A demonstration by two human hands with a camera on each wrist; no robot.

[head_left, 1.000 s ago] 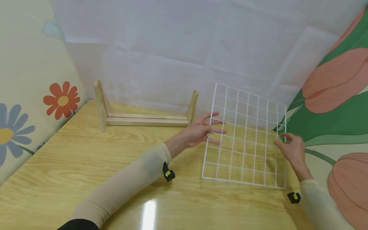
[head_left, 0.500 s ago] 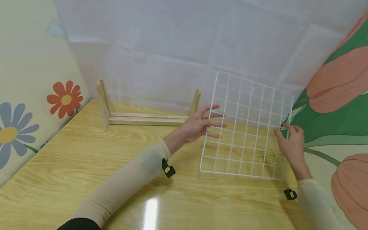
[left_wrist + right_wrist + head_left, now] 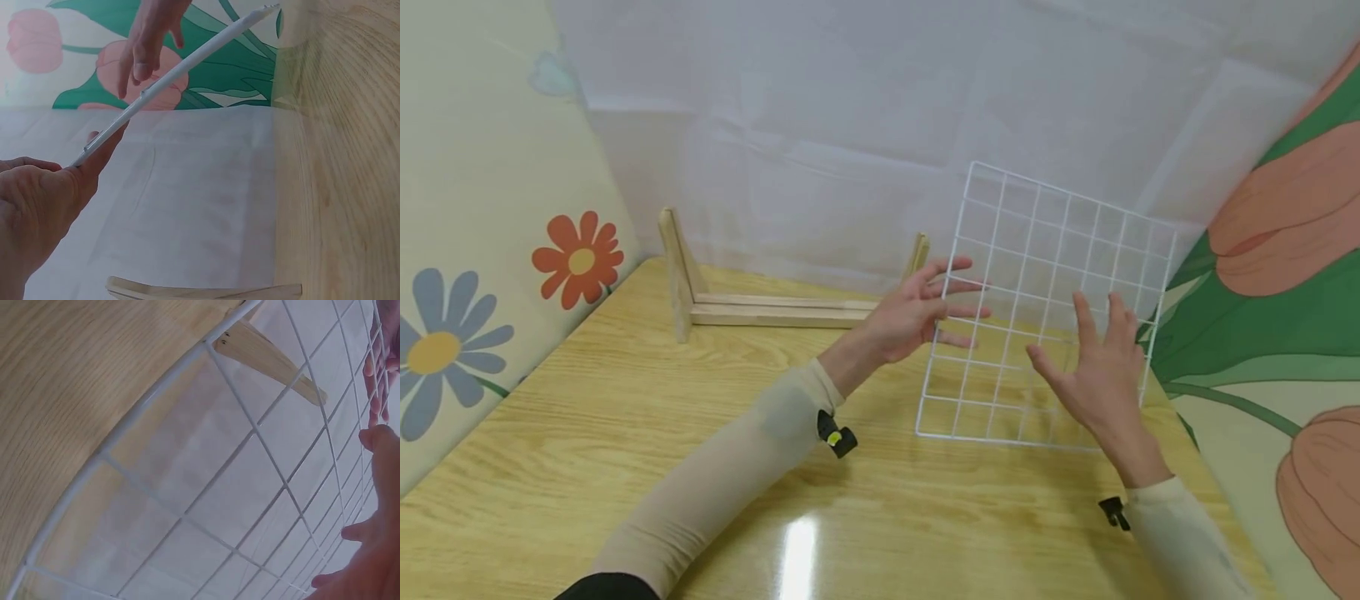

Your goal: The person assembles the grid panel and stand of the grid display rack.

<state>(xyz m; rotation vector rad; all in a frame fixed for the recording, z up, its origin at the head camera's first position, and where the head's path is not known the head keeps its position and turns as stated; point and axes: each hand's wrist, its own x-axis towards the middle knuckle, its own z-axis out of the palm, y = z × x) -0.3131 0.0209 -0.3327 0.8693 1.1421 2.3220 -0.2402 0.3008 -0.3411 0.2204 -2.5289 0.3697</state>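
Open tabletop (image 3: 647, 400) fronts the wooden stand (image 3: 775, 316); a wire grid (image 3: 1018, 292) blocks its right.

The cream left sleeve (image 3: 715, 479) has black fabric (image 3: 610, 587) at its upper end, a greyish patch (image 3: 786, 415) and yellow-marked black clip (image 3: 837, 434) near its cuff; the right sleeve (image 3: 1183, 533) is pale too, with a small clip (image 3: 1115, 512).

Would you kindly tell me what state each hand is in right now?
Left hand: holding the white wire grid by its side edge.
Right hand: open, spread in front of the grid, gripping nothing.
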